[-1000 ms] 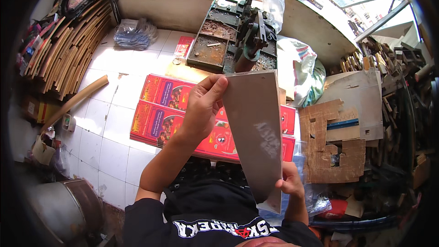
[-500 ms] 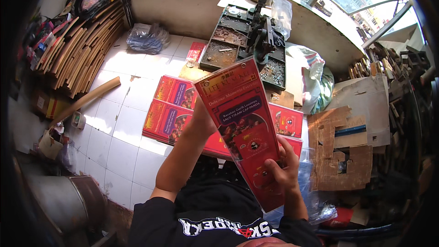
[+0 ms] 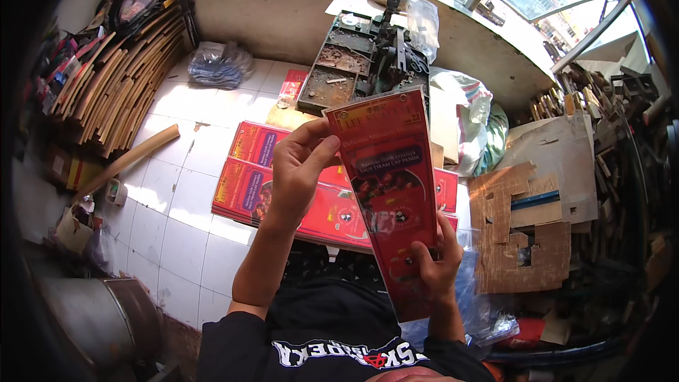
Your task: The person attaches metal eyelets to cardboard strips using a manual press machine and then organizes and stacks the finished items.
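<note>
A long, narrow red printed panel [image 3: 396,233] with a glossy clear surface and small metal eyelets at its top corners is held up in front of me, tilted. My right hand [image 3: 440,263] grips its lower right edge, thumb on the printed face and fingers behind. At the upper left edge my left hand [image 3: 300,166] has thumb and forefinger pinched together, other fingers curled. Below lie stacks of similar red panels [image 3: 237,187], partly covered by my left forearm and the held panel.
A dark hand press [image 3: 396,56] stands beyond the panels, beside a compartment tray [image 3: 339,78] of small metal pieces. Clear plastic sleeves [image 3: 219,65] are piled on the white tiles. Wooden strips [image 3: 134,78] lean at left; cut cardboard [image 3: 520,240] and a woven sack [image 3: 467,120] are at right.
My left hand has come out from behind the panel to its upper left edge, where it pinches. The panel has turned more upright; my right hand keeps its grip.
</note>
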`<state>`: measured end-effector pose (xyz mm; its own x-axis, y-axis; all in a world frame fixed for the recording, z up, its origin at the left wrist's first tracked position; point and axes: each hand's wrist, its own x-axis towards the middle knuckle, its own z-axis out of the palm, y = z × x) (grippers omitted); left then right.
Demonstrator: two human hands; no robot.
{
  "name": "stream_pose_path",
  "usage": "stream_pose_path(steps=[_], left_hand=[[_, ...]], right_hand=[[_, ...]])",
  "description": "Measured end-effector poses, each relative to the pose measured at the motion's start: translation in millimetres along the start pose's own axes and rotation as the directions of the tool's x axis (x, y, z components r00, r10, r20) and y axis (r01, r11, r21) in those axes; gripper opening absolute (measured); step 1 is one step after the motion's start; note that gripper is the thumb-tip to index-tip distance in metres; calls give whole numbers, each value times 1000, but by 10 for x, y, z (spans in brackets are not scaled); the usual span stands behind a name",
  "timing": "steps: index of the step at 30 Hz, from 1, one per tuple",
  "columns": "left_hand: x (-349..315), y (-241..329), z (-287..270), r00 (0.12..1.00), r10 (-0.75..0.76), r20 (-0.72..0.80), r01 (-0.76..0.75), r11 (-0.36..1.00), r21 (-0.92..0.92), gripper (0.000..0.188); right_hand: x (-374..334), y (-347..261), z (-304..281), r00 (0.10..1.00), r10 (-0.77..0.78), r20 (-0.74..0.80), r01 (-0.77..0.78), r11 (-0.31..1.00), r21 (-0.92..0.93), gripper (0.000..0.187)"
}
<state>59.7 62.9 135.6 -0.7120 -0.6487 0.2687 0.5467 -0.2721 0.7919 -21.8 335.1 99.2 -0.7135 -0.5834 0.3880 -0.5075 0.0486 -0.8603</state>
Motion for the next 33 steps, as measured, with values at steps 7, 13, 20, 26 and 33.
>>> stream_pose_path(steps=[7, 13, 20, 26, 33], left_hand=[[101, 52, 42, 1000, -19, -7, 19, 1000, 12, 27], [198, -44, -4, 998, -54, -19, 55, 998, 42, 26], [233, -118, -78, 998, -47, -49, 49, 998, 39, 26], [239, -172, -218, 989, -35, -142, 54, 990, 133, 19], [-285, -69, -896, 955, -174, -238, 247, 915, 320, 6]], right_hand=[[-22, 46, -9, 998, 34, 56, -35, 999, 1, 67], [50, 163, 52, 1000, 14, -10, -14, 999, 33, 64], [106, 279, 78, 991, 95, 94, -104, 990, 96, 67], [217, 306, 194, 975, 198, 101, -210, 969, 131, 63], [422, 174, 40, 817, 335, 469, -297, 942, -156, 62]])
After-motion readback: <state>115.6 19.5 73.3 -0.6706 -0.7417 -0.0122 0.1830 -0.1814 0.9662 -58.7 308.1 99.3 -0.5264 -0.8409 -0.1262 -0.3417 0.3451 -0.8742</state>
